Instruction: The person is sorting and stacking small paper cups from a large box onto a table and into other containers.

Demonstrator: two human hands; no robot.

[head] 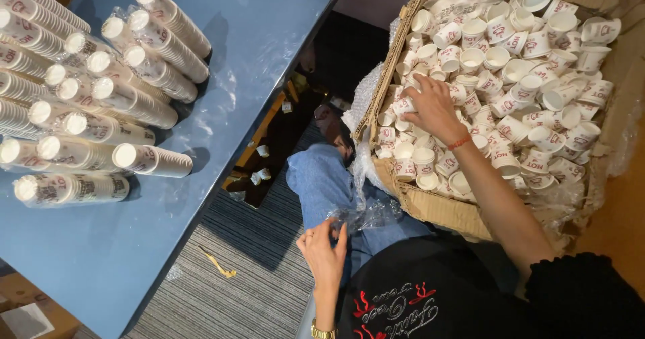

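Observation:
A big cardboard box [430, 208] on the right is heaped with several loose small white paper cups [531, 83] with red print. My right hand [433, 107] reaches into the box's left side, its fingers closed around cups near the rim. A red band circles that wrist. My left hand [326, 248] is low in the middle, over my blue-jeaned knee, pinching a crumpled piece of clear plastic wrap [366, 215]. A gold watch sits on that wrist.
A blue table [255, 36] on the left carries several sleeves of stacked cups [101, 90] wrapped in clear plastic. Grey striped carpet [248, 278] lies below, with a yellow strip [218, 265] and a few stray cups [261, 174]. Plastic lining hangs over the box edge.

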